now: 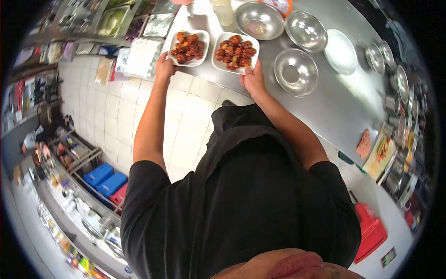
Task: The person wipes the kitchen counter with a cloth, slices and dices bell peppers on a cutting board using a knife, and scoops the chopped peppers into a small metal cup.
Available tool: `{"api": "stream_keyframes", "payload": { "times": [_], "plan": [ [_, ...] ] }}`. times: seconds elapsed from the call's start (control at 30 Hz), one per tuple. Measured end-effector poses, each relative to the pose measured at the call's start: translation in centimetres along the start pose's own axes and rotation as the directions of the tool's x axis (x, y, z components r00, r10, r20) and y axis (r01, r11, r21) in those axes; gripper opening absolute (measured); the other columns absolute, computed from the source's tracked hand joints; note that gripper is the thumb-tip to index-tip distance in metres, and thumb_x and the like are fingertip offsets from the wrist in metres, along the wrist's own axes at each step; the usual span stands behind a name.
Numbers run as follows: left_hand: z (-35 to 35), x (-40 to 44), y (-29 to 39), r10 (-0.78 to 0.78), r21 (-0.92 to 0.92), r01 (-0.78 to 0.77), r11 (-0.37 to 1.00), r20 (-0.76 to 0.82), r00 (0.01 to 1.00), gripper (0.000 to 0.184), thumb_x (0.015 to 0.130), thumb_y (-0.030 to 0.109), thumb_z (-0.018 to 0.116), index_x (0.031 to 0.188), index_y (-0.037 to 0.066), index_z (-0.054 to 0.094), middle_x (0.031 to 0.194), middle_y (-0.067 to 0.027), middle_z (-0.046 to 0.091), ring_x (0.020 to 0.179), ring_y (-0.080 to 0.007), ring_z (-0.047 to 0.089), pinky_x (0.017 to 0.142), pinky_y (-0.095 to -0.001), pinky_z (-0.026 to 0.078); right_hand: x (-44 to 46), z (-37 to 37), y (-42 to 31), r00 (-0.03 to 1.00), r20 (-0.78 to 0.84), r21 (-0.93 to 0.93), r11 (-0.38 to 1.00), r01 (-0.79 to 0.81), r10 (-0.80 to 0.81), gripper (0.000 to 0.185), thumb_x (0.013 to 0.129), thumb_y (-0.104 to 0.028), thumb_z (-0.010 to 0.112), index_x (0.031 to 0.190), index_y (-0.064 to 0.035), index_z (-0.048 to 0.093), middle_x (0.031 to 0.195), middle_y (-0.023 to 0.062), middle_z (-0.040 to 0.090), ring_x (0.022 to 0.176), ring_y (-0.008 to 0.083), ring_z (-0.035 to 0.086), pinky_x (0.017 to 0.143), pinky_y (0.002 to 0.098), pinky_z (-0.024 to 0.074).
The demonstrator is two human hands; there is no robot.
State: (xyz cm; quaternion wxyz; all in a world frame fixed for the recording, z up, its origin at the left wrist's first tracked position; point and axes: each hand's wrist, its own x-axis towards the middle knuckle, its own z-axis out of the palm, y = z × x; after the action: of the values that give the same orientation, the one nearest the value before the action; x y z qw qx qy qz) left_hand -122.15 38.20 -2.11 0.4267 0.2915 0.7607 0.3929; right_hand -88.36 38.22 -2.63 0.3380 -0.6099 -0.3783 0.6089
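My left hand (164,66) grips the near left corner of a white square plate (206,36), its thumb by the rim. Dark red glazed chunks of food (188,47) are heaped on that plate. Beside it, to the right, a second white square plate (218,40) carries similar glazed chunks (235,52). My right hand (253,80) closes on the near right corner of this second plate, with part of the fingers hidden under it. Both plates are level, at the near edge of the steel counter (278,104); whether they rest on it I cannot tell.
Steel bowls (296,86) (305,31) (260,33) and a white oval dish (340,52) stand to the right. A squeeze bottle (224,13) is behind the plates. Ingredient trays (113,21) line the far left. A cutting board (378,160) lies at the counter's right end.
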Motion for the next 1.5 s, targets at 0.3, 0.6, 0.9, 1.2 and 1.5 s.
{"api": "stream_keyframes", "payload": {
  "times": [0.3,0.6,0.9,1.2,1.5],
  "plan": [
    [-1.7,0.4,-2.6,-0.043,-0.151,0.044,0.988,0.007,0.999,0.054,0.104,0.029,0.053,0.154,0.011,0.045,0.088,-0.0134,0.072,0.059,-0.0142,0.058,0.051,-0.0273,0.043,-8.0,-9.7,3.7,0.926,0.196,-0.237,0.9,0.365,-0.324,0.051,0.096,-0.013,0.06,0.144,0.0025,0.052,0.077,0.0126,0.066,0.067,0.0155,0.062,0.067,0.0353,0.0533],
    [3.1,-13.9,-7.9,-0.009,-0.056,0.006,0.998,-0.045,0.999,0.05,0.105,0.025,0.054,0.149,0.004,0.048,0.084,-0.0121,0.07,0.056,-0.0113,0.056,0.046,-0.0249,0.043,-15.4,-37.0,5.7,0.763,-0.477,-0.546,0.827,0.132,-0.437,0.041,0.092,-0.023,0.07,0.127,-0.0017,0.068,0.109,0.0215,0.07,0.096,0.0334,0.069,0.085,0.0431,0.056],
    [32.5,-32.0,-5.7,0.402,0.101,-0.536,0.838,0.551,0.731,0.041,0.101,0.011,0.06,0.141,0.002,0.058,0.098,-0.0082,0.069,0.084,-0.0132,0.064,0.061,-0.0255,0.052,-14.5,-63.1,10.6,0.557,-0.715,-0.698,0.471,-0.539,-0.422,0.05,0.087,-0.022,0.063,0.136,-0.0189,0.064,0.148,0.0226,0.046,0.14,0.0439,0.04,0.107,0.0586,0.0408],
    [59.0,-44.0,5.0,0.721,-0.031,-0.98,0.197,0.681,0.123,0.049,0.095,0.013,0.065,0.14,-0.002,0.054,0.141,-0.0265,0.053,0.129,-0.0437,0.052,0.111,-0.0479,0.043,-20.1,-60.9,7.9,0.747,-0.318,-0.616,0.726,0.306,-0.584,0.044,0.084,-0.017,0.068,0.127,-0.0064,0.067,0.121,0.0182,0.066,0.119,0.0403,0.059,0.1,0.0486,0.05],
    [74.3,-46.9,5.2,0.697,-0.08,-0.993,0.088,0.717,0.004,0.063,0.09,0.03,0.069,0.144,0.003,0.052,0.151,-0.0282,0.042,0.142,-0.0544,0.032,0.119,-0.0602,0.03,-29.2,-77.4,13.4,0.343,-0.772,-0.565,0.825,0.017,-0.535,0.04,0.087,-0.012,0.07,0.126,-0.0025,0.068,0.123,0.0234,0.068,0.115,0.0404,0.065,0.102,0.043,0.0521]
  ]
}}
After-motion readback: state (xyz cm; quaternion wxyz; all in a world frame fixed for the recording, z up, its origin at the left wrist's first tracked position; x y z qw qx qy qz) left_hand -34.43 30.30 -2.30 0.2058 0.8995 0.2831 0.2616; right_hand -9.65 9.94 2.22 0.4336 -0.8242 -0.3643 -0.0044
